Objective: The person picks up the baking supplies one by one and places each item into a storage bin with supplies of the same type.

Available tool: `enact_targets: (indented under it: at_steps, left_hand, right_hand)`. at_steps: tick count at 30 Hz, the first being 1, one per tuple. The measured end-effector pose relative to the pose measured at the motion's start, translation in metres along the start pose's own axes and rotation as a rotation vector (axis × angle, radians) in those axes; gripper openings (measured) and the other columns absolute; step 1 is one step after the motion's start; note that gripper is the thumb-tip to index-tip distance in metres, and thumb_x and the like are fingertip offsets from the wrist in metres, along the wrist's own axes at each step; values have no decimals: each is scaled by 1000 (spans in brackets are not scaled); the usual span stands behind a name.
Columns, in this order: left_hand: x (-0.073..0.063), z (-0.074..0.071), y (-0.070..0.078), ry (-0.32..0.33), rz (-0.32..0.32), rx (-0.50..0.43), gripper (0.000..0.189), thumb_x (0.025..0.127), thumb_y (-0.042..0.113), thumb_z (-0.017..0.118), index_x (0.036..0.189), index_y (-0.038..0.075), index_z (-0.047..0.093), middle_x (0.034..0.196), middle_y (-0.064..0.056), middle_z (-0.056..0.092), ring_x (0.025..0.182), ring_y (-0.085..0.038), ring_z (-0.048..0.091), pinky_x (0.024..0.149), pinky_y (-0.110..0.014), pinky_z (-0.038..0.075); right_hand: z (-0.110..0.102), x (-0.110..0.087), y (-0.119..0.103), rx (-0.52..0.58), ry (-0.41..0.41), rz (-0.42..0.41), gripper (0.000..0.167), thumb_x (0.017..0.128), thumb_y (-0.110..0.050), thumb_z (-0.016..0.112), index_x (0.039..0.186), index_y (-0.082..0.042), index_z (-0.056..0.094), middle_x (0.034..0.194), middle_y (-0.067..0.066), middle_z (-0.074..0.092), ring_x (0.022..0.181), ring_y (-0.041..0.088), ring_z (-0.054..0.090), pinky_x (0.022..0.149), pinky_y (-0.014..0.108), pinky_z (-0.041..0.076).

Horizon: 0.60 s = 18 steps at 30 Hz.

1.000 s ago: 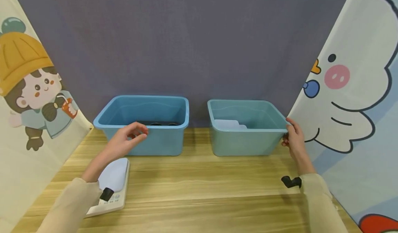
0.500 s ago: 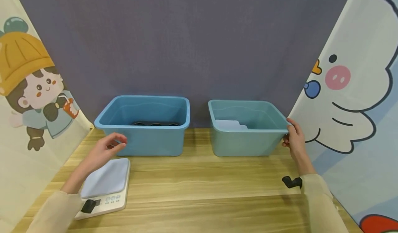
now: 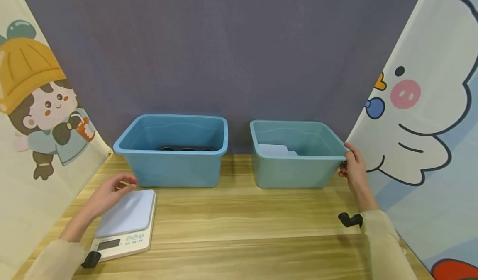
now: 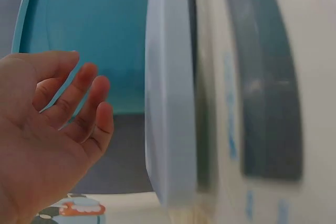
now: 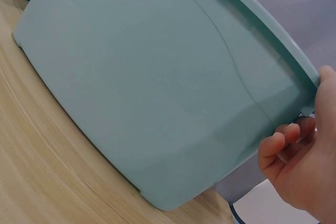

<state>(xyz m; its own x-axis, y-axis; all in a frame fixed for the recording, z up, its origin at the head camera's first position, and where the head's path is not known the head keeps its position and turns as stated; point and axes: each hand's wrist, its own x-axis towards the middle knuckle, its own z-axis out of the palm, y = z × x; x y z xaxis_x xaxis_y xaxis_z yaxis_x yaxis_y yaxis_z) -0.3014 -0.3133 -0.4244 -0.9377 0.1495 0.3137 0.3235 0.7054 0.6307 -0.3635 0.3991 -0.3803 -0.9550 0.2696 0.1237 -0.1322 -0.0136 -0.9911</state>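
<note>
My left hand (image 3: 112, 191) hovers over the back left part of the white kitchen scale (image 3: 125, 224), its fingers loosely bent with nothing between them. In the left wrist view the scale's raised platform (image 4: 170, 93) stands beside the hand (image 4: 58, 124), with the display (image 4: 268, 77) nearer the camera. At the right, my right hand (image 3: 354, 166) grips the rim corner of the pale green bin (image 3: 295, 172). The right wrist view has the thumb at the top of the rim and the curled fingers (image 5: 275, 145) below it. White flat pieces (image 3: 274, 149) lie inside that bin.
A blue bin (image 3: 175, 170) stands left of the green one, with dark round-topped items (image 3: 186, 149) low inside, mostly hidden by its front wall. Both bins sit at the back of the wooden table (image 3: 231, 226), before a grey curtain (image 3: 231, 56). Printed cloth hangs on both sides.
My left hand has moved from the blue bin's front rim, down and left to over the scale, uncovering its display. My right hand stays on the green bin's rim.
</note>
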Motion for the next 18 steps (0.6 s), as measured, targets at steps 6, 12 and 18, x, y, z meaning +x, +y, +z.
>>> enact_targets:
  at_steps: [6, 12, 18]
  left_hand:
    - [-4, -3, -18, -11, 7, 50, 20, 96, 10, 63, 113, -2, 64, 103, -15, 68, 82, 10, 52, 69, -20, 48]
    - [-13, -4, -31, -1, -26, 79, 17, 96, 9, 63, 109, -1, 65, 100, -14, 68, 80, 11, 51, 66, -21, 46]
    - [-16, -5, -37, -10, -51, 86, 19, 96, 11, 63, 111, -1, 65, 103, -15, 67, 80, 11, 50, 65, -21, 46]
  right_hand:
    - [-4, 5, 7, 2, 2, -6, 48, 104, -26, 44, 151, -24, 38, 59, -1, 42, 48, 11, 39, 45, 27, 42]
    - [-9, 12, 18, 2, 0, 10, 48, 104, -29, 44, 151, -26, 37, 59, -2, 41, 49, 10, 39, 45, 28, 41]
    - [-8, 10, 13, 16, 6, -4, 48, 104, -28, 45, 151, -25, 38, 59, -1, 41, 48, 10, 38, 44, 27, 41]
